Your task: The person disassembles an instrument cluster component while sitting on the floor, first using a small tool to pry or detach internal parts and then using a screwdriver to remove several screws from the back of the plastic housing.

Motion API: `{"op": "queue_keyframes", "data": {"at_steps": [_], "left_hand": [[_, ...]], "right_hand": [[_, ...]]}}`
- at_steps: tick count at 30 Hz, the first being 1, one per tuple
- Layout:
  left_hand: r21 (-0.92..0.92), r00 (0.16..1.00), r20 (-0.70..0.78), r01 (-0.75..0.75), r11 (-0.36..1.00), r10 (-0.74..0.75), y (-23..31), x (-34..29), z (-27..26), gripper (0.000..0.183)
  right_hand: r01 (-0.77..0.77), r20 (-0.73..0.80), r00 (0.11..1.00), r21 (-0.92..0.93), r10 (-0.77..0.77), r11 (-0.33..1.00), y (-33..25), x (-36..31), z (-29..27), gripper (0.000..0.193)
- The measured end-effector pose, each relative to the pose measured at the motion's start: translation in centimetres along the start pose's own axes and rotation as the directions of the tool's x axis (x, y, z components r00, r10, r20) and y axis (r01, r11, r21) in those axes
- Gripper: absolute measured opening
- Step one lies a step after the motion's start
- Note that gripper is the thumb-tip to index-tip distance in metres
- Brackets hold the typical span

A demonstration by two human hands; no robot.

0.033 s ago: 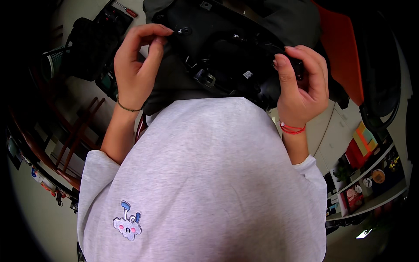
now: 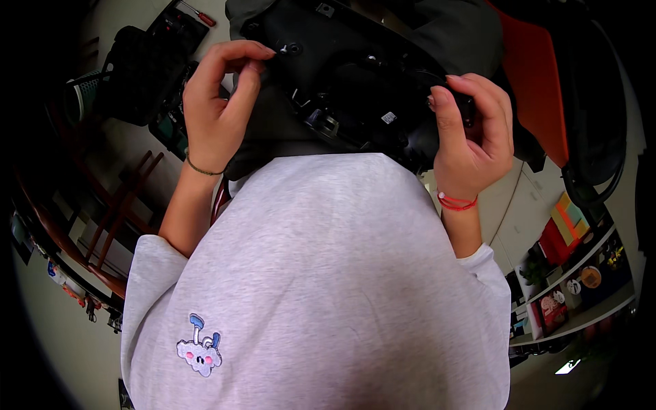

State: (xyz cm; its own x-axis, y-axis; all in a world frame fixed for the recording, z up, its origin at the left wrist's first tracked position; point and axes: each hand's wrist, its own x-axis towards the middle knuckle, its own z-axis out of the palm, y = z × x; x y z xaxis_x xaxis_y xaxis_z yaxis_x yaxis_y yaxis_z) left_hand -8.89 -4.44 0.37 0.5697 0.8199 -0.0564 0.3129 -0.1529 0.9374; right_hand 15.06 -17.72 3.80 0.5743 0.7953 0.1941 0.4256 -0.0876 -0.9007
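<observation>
A large black moulded plastic housing (image 2: 352,82) lies across my lap, tilted, with holes, clips and a small white label (image 2: 389,117) on its face. My left hand (image 2: 222,102) is at its left edge, index finger and thumb curled close together on the rim beside a round hole (image 2: 294,48). At the right end my right hand (image 2: 475,130) grips the housing between thumb and bent fingers. A small bit by the right thumb tip is too dark to make out. The lower rim of the housing sits against my light grey shirt.
A red-handled screwdriver (image 2: 206,18) lies at the upper left near an open black case (image 2: 133,78). On the right stand an orange panel (image 2: 540,82) and a shelf (image 2: 581,311) with boxes. Dark wooden chair rails (image 2: 130,205) are at the left.
My left hand and the left part of the housing have shifted very slightly to the right. The right hand keeps almost the same place and grip.
</observation>
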Motion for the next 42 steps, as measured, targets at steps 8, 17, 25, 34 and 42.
{"op": "queue_keyframes", "data": {"at_steps": [8, 17, 25, 34, 42], "left_hand": [[0.181, 0.953, 0.221, -0.249, 0.951, 0.207, 1.2, -1.2, 2.3, 0.023], [0.208, 0.932, 0.209, -0.338, 0.918, 0.296, 0.5, -1.5, 3.2, 0.019], [0.234, 0.924, 0.248, -0.347, 0.908, 0.290, 1.2, -1.3, 3.1, 0.021], [0.254, 0.936, 0.257, -0.305, 0.918, 0.240, 1.4, -1.5, 3.3, 0.020], [0.241, 0.934, 0.205, -0.338, 0.910, 0.293, 0.8, -1.5, 3.5, 0.017]], "right_hand": [[0.036, -0.039, 0.998, -0.086, -0.040, 0.996, -0.7, 0.0, -0.1, 0.023], [0.167, 0.106, 0.984, -0.230, -0.145, 0.959, -1.2, 0.8, -0.6, 0.026], [0.369, 0.318, 0.892, -0.102, -0.321, 0.924, -0.7, 2.0, -0.1, 0.032], [0.275, 0.228, 0.943, -0.130, -0.242, 0.953, -1.5, 2.3, -1.6, 0.029], [0.293, 0.233, 0.940, -0.181, -0.248, 0.939, -1.3, 2.0, -1.2, 0.029]]}}
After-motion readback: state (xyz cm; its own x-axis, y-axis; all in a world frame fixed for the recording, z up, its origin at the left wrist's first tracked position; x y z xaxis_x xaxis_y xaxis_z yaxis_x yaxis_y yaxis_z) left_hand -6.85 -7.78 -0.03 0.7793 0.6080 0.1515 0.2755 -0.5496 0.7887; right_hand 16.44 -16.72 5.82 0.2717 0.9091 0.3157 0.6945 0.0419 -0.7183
